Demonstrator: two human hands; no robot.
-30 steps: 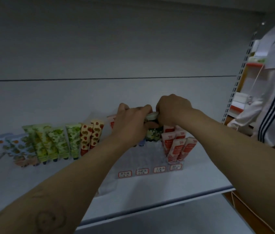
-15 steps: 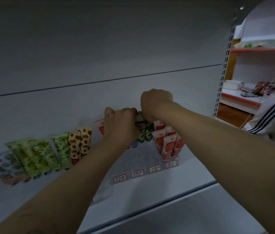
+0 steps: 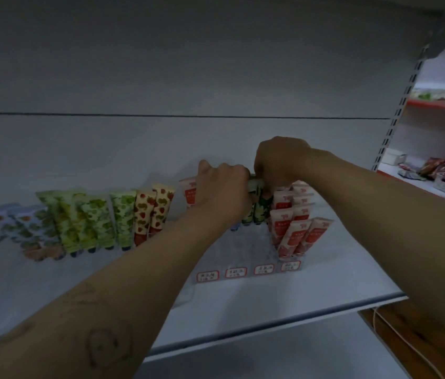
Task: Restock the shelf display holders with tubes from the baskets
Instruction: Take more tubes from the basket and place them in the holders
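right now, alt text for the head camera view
Left hand and right hand hold dark green patterned tubes at the back of a clear plastic display holder on a white shelf, with red-and-white tubes filling its right side.

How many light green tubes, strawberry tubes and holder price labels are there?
Light green tubes: 4
Strawberry tubes: 2
Price labels: 4
Total: 10
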